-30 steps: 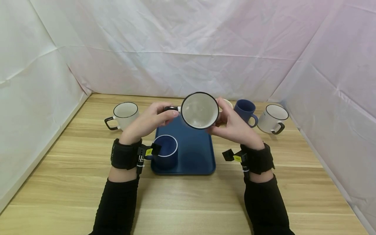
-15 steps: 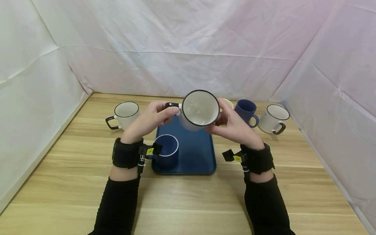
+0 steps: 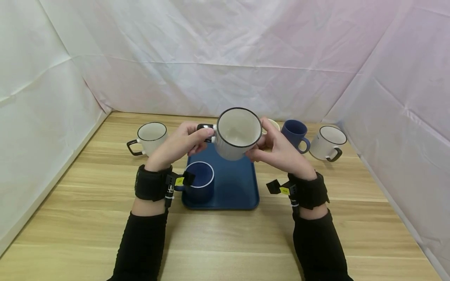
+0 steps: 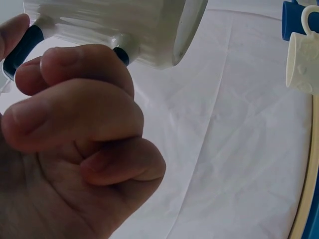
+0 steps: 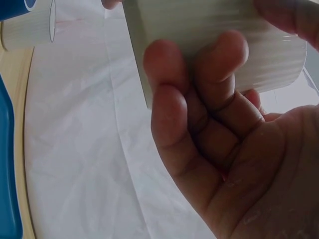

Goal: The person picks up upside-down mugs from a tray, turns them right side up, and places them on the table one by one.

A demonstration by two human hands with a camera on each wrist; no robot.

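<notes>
My left hand (image 3: 179,144) pinches black handle (image 3: 205,127) of white mug (image 3: 236,132); my right hand (image 3: 277,150) cups its wall for steadiness. Mug held above blue tray (image 3: 239,187), mouth tipped toward me. Blue cup (image 3: 199,180) on tray's near-left corner.

Staged recording booth, not a lived-in room. Creased white sheeting (image 3: 225,58) encloses the rear and both sides of the frame. A bare wood-grain table (image 3: 225,238) fills the lower frame. Black camera straps (image 3: 152,182) sit on both wrists.
</notes>
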